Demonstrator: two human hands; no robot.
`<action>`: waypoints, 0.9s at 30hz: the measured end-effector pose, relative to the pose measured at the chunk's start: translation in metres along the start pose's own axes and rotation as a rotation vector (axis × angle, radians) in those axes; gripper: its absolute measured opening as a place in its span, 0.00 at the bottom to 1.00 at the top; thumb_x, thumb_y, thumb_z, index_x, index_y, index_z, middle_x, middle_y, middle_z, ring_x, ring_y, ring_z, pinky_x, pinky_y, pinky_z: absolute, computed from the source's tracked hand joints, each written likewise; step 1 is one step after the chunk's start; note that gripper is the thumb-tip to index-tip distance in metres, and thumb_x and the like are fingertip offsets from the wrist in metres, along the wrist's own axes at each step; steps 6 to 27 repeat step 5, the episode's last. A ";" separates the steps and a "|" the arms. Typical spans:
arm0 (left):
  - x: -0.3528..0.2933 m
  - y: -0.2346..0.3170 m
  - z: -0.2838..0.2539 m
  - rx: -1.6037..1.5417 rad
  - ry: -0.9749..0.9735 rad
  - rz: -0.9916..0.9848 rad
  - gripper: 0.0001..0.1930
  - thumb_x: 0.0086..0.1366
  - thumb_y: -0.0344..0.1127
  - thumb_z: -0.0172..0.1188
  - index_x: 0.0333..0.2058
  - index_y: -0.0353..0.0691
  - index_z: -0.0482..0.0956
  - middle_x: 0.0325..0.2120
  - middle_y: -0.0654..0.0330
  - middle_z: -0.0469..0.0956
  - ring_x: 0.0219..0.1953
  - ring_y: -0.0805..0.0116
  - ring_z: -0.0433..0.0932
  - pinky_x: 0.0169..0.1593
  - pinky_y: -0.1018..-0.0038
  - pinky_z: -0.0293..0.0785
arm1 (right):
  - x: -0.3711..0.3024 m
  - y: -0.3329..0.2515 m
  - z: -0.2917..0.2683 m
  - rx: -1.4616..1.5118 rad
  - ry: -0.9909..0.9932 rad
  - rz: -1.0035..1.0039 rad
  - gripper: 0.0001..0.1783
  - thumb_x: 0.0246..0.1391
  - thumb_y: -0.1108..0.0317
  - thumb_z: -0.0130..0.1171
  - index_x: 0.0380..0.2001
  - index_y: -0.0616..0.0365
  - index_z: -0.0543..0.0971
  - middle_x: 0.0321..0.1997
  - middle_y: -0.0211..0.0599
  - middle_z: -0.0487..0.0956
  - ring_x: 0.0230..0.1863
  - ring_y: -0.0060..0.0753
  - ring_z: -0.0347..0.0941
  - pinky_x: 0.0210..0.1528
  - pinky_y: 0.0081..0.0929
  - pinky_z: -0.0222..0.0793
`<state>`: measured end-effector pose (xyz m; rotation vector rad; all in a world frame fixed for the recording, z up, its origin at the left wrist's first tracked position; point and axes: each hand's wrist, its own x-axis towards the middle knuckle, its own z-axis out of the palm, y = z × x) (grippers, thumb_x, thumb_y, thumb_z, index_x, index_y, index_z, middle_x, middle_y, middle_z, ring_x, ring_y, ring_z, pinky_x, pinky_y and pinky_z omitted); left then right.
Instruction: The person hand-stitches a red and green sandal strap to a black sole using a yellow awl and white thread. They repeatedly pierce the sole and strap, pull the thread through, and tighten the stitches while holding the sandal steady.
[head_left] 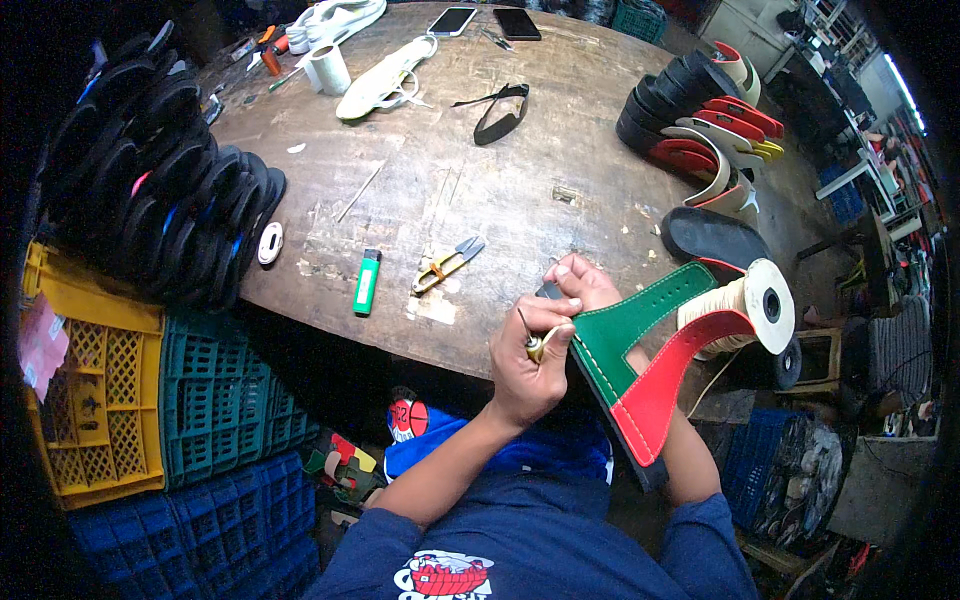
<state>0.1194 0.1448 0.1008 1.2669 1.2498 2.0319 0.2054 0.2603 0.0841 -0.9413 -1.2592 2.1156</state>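
Observation:
My right hand (588, 284) is closed around the end of a sandal (640, 350), a dark sole with a green and a red strap and pale stitching along its edge. The sandal lies tilted over my right forearm. In my closed left hand (528, 372) is an awl (536, 346) with a brass-coloured handle and a thin dark point sticking up. That hand is right beside the sole's edge, near the green strap; whether the awl touches it, I cannot tell. Just right of the red strap stands a spool of cream thread (770, 306), with a strand hanging below.
On the wooden table (400, 190) lie yellow-handled thread snips (448, 266), a green lighter (367, 282), a black strap (502, 115) and a white shoe (388, 80). Dark soles (150, 170) are stacked at left, finished sandals (690, 115) at right. Plastic crates (215, 400) stand below left.

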 end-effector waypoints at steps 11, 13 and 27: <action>-0.003 -0.008 -0.002 -0.009 0.001 0.024 0.06 0.71 0.30 0.60 0.39 0.37 0.72 0.41 0.48 0.80 0.43 0.65 0.78 0.49 0.72 0.73 | 0.004 0.021 -0.011 -0.148 -0.053 -0.107 0.10 0.69 0.63 0.57 0.38 0.59 0.75 0.32 0.25 0.77 0.28 0.14 0.69 0.32 0.18 0.68; -0.003 -0.008 -0.002 -0.009 0.001 0.024 0.06 0.71 0.30 0.60 0.39 0.37 0.72 0.41 0.48 0.80 0.43 0.65 0.78 0.49 0.72 0.73 | 0.004 0.021 -0.011 -0.148 -0.053 -0.107 0.10 0.69 0.63 0.57 0.38 0.59 0.75 0.32 0.25 0.77 0.28 0.14 0.69 0.32 0.18 0.68; -0.003 -0.008 -0.002 -0.009 0.001 0.024 0.06 0.71 0.30 0.60 0.39 0.37 0.72 0.41 0.48 0.80 0.43 0.65 0.78 0.49 0.72 0.73 | 0.004 0.021 -0.011 -0.148 -0.053 -0.107 0.10 0.69 0.63 0.57 0.38 0.59 0.75 0.32 0.25 0.77 0.28 0.14 0.69 0.32 0.18 0.68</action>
